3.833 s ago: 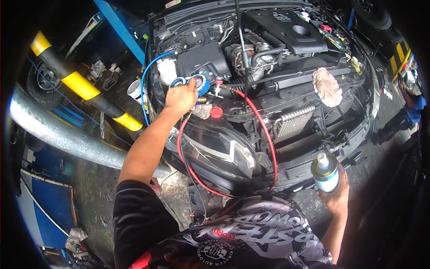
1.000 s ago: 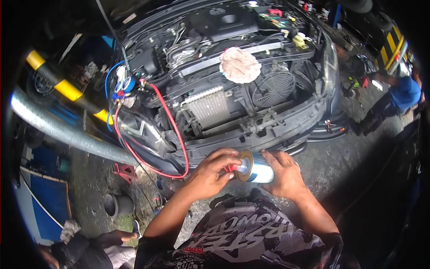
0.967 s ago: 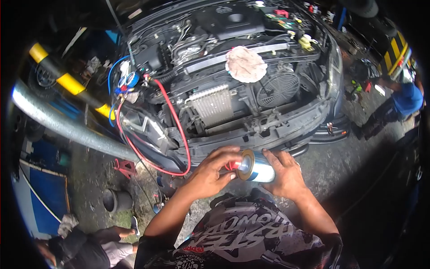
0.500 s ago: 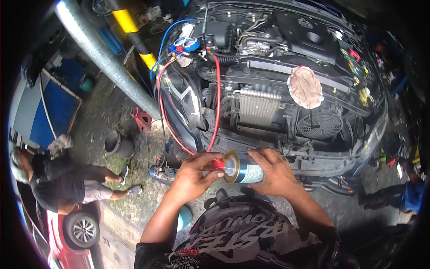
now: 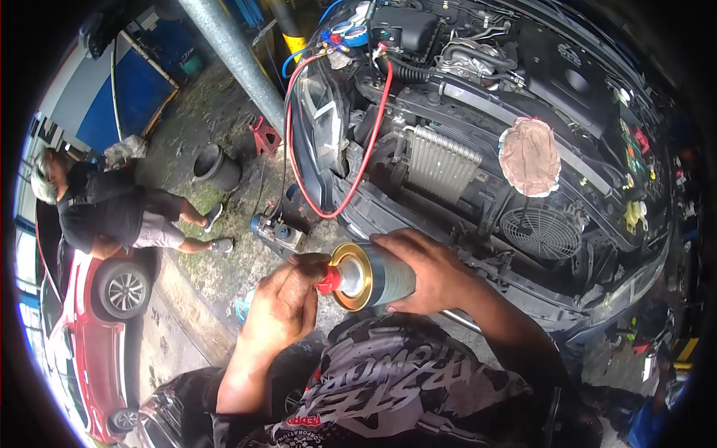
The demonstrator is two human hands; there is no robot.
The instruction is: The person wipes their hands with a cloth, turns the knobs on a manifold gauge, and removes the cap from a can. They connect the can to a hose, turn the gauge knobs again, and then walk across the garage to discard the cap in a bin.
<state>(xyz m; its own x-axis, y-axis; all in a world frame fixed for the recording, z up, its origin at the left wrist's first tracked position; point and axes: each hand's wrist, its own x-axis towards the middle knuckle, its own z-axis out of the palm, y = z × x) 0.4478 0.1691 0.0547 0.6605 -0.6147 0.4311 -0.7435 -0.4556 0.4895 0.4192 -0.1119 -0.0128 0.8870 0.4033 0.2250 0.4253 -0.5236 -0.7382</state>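
Observation:
A metal can [image 5: 393,275] with a gold-coloured rim lies on its side in front of my torso, its top turned left. My right hand [image 5: 427,270] is wrapped round the can's body. From the can's top sticks out a whitish spout [image 5: 351,276], with a red cap [image 5: 327,281] at its end. The fingers of my left hand [image 5: 284,305] are closed on the red cap. Whether the cap is still joined to the spout, I cannot tell.
Ahead is a car's open engine bay [image 5: 478,89] with a bare radiator [image 5: 444,164] and a cloth [image 5: 530,157] on the front frame. A red hose [image 5: 347,205] loops from the gauges [image 5: 351,33]. At left are a bucket [image 5: 216,168], a walking person [image 5: 112,205] and a red car [image 5: 89,336].
The view has swung, so the car sits farther right. My left hand has drawn back left along the spout to its red cap. The can's top is turned more towards me.

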